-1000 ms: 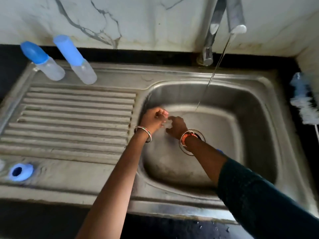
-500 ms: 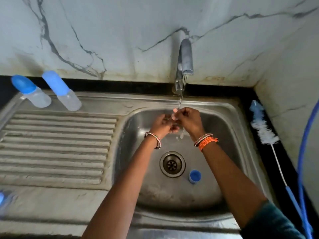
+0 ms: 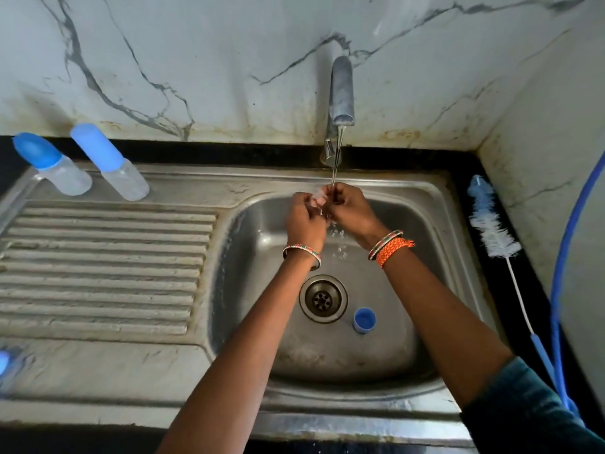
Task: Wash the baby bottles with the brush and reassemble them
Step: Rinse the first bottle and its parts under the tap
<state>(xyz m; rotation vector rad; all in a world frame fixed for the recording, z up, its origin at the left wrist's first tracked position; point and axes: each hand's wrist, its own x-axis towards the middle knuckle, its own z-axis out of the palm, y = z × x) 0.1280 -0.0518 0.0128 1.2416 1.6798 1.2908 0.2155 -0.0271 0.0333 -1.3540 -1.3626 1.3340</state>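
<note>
Under the thin stream from the tap, my left hand and my right hand meet above the basin. Between their fingertips they pinch a small clear teat, mostly hidden by the fingers. Water splashes down below the hands. A blue screw ring lies on the basin floor right of the drain. Two capped baby bottles with blue caps stand at the back left of the draining board. The white bottle brush lies on the black counter at the right.
The steel sink has a ribbed draining board on the left. A blurred blue part sits at the board's front left edge. A blue hose curves down the right wall. Marble wall stands behind.
Both hands rose from the basin floor near the drain up to the tap stream and came together there. The camera view tilted up, and the blue ring by the drain became visible.
</note>
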